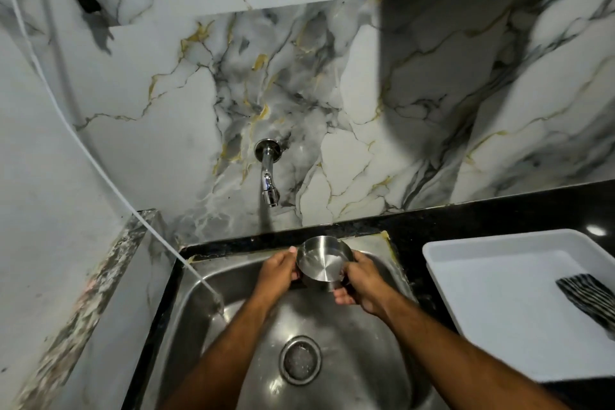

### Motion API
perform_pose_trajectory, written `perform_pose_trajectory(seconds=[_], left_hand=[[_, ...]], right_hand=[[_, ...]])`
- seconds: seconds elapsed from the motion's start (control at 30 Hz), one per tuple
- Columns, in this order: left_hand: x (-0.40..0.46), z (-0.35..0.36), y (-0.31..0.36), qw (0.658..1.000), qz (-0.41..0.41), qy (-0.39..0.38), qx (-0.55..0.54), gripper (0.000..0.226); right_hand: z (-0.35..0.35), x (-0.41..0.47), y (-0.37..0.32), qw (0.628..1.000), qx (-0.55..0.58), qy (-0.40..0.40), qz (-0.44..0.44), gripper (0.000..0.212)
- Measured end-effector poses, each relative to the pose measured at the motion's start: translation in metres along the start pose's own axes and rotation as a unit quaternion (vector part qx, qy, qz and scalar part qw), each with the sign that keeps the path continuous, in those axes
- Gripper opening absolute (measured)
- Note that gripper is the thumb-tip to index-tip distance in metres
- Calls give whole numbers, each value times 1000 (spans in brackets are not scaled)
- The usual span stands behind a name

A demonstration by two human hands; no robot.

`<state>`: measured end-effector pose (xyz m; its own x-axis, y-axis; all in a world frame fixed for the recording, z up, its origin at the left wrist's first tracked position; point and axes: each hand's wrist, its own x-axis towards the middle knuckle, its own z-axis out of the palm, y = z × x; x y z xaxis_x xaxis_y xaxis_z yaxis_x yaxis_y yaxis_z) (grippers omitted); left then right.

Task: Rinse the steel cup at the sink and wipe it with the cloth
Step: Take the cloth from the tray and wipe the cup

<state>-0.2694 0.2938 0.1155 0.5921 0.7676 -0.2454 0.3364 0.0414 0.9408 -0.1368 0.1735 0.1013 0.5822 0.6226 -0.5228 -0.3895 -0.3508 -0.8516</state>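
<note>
A shiny steel cup (pixel 322 262) is held over the far part of the steel sink (pixel 199 326), tipped so its round base faces me. My left hand (pixel 279 273) grips its left side and my right hand (pixel 361 283) grips its right side and lower edge. The wall tap (pixel 269 173) sticks out of the marble wall above the cup; I cannot tell whether water runs from it. A black-and-white striped cloth (pixel 589 299) lies in the white tray at the right.
The white plastic tray (pixel 482 263) sits on the black counter (pixel 466 220) right of the sink. The round drain (pixel 300 359) is in the sink's middle. A thin white hose (pixel 159 236) runs down from the left wall into the sink.
</note>
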Motion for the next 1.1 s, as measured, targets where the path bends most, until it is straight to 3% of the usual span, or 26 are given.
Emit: perform_pose_trajectory(seconds=[0.13, 0.3, 0.4, 0.5, 0.57, 0.7, 0.9, 0.97, 1.1], left_hand=[[-10, 25, -1, 992, -39, -16, -116, 46], [-22, 81, 5, 896, -116, -124, -409, 73], [-34, 127, 6, 861, -93, -142, -480, 64], [-40, 180, 7, 843, -83, -143, -512, 51], [-42, 223, 13, 833, -84, -151, -525, 49], [-46, 320, 26, 823, -110, -153, -536, 43], [-49, 457, 33, 816, -168, -102, -543, 35], [-50, 487, 24, 820, -176, -101, -535, 33], [-48, 513, 3, 818, -209, -95, -528, 31]], right_hand=[[-14, -19, 1, 998, 46, -31, -19, 48], [-49, -45, 5, 995, 72, -50, -57, 35], [-84, -55, 6, 990, -67, 17, -124, 35], [-144, -60, 4, 946, -266, 76, -168, 53], [-193, -63, 1, 927, -325, 85, -169, 57], [-291, -66, 2, 906, -372, 113, -165, 63], [-445, -47, 31, 875, -406, 244, -97, 48], [-484, -36, 48, 866, -446, 219, -62, 40], [-511, -10, 81, 845, -515, 137, -34, 57]])
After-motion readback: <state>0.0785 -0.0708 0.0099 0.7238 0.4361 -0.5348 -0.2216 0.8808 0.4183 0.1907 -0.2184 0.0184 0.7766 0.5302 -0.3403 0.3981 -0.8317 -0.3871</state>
